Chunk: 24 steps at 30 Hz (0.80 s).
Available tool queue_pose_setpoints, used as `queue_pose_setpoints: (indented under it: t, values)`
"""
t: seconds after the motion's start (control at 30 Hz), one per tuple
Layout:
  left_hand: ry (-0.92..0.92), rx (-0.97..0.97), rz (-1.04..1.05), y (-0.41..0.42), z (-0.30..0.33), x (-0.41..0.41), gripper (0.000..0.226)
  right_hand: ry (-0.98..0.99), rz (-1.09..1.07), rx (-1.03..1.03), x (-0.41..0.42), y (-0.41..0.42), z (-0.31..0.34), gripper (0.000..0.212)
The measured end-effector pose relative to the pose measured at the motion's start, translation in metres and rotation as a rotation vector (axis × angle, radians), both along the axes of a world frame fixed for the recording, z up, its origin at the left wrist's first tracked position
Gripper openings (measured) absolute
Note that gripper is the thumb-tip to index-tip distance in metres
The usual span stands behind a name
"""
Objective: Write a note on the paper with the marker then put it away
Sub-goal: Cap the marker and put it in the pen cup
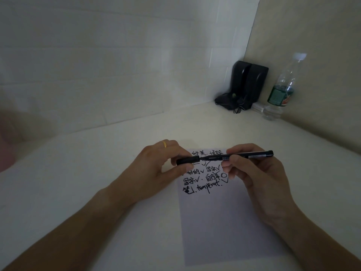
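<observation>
A white sheet of paper lies on the table, its top third covered with black handwriting. Above that writing I hold a black marker level in my right hand, tip pointing left. My left hand, with a gold ring, pinches the marker's black cap just left of the tip. Cap and tip are touching or nearly so; I cannot tell whether the cap is seated. Both hands hover over the paper's upper part.
The pale table meets white walls at the back and a beige wall on the right. In the far right corner stand two black speakers with cables and a clear water bottle with a green label.
</observation>
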<state>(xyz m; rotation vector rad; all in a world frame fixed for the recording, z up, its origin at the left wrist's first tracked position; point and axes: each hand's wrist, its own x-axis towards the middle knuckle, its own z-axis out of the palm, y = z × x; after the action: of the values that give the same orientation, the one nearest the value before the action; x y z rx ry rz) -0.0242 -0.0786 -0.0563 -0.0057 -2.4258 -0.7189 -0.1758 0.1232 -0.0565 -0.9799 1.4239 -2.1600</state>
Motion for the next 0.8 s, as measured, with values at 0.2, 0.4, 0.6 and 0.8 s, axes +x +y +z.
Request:
queue_pose_setpoints:
  t: [0.2,0.4,0.6,0.8]
  values:
    - [0.04,0.003,-0.026,0.006,0.002,0.0,0.019,0.021,0.053,0.078,0.006,-0.002,0.001,0.039]
    - [0.142,0.013,-0.046,0.016,0.005,0.001,0.024,-0.021,0.109,0.115,0.008,-0.001,0.0,0.046]
    - [0.149,0.012,-0.058,0.018,0.003,0.001,0.023,-0.057,0.159,0.145,0.007,0.002,-0.001,0.048]
    - [0.126,0.273,-0.037,0.02,0.009,0.0,0.025,-0.1,0.193,0.143,0.006,0.003,0.006,0.044]
